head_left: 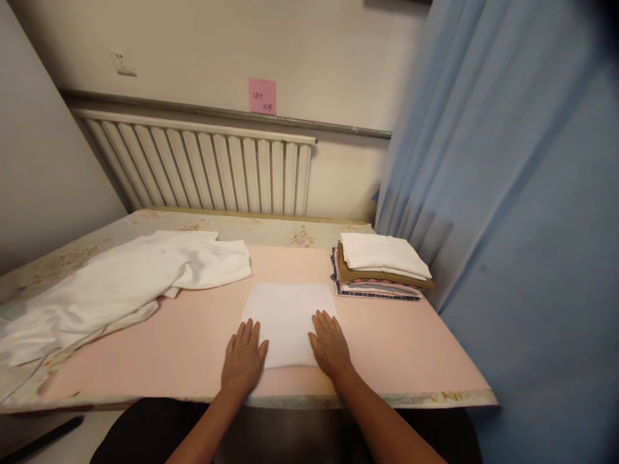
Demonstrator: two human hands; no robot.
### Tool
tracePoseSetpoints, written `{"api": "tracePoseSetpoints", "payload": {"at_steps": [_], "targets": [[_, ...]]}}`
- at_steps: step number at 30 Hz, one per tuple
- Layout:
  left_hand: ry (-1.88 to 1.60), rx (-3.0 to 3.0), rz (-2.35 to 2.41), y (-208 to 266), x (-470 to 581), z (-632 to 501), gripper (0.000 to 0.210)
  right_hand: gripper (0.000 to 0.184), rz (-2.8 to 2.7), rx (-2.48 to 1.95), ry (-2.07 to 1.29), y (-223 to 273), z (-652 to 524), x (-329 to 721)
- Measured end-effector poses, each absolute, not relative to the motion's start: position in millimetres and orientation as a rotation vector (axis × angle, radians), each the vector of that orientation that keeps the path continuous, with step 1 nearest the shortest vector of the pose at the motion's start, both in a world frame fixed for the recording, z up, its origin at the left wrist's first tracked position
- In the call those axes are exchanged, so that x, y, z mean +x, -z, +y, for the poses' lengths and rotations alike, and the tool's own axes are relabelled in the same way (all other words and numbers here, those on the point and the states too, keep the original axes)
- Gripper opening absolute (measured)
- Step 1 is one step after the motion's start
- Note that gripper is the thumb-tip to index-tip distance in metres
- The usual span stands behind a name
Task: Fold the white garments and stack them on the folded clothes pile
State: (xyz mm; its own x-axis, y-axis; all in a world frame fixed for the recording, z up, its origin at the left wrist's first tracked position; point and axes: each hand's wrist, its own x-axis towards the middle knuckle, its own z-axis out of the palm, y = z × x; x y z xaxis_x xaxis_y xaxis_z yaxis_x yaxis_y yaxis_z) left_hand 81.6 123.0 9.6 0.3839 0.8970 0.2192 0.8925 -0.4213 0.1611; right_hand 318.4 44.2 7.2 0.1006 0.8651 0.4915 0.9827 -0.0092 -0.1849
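Observation:
A white rectangular sheet (289, 322) lies flat on the pink table cover (203, 348) in front of me; whether it is paper, board or cloth I cannot tell. My left hand (244, 357) rests palm down on its left edge, fingers stretched out. On the right edge lies my right hand (329, 345), also flat with the thumb apart from the fingers. Neither hand grips anything. To the left spreads a loose white garment (130, 277). At the right is a stack of folded clothes (387, 258), white on top, with brown and patterned pieces below.
A blue curtain (507, 193) hangs along the right side of the table. Behind the table, a white radiator (207, 164) stands against the wall, with a pink note (262, 96) above it. A floral cloth (309, 237) shows around the pink cover.

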Motion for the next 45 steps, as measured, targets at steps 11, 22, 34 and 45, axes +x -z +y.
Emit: {"api": "tracePoseSetpoints", "payload": {"at_steps": [11, 22, 34, 45], "targets": [[-0.457, 2.173, 1.768, -41.1, 64.5, 163.2, 0.039, 0.04, -1.776, -1.903, 0.333, -6.2, 45.2, 318.5], [-0.344, 1.867, 1.765, -55.7, 46.4, 180.7, 0.022, 0.042, -1.491, -1.861, 0.326, 2.1, 45.1, 332.9], [-0.328, 1.609, 1.5, -69.0, 38.8, 163.9, 0.025, 0.017, -0.986, -2.158, -0.439, -32.1, 24.6, 381.1], [-0.369, 1.549, 1.397, -57.3, 33.2, 161.5, 0.017, 0.015, -0.742, -1.915, -0.997, -28.6, 10.0, 359.0]]}}
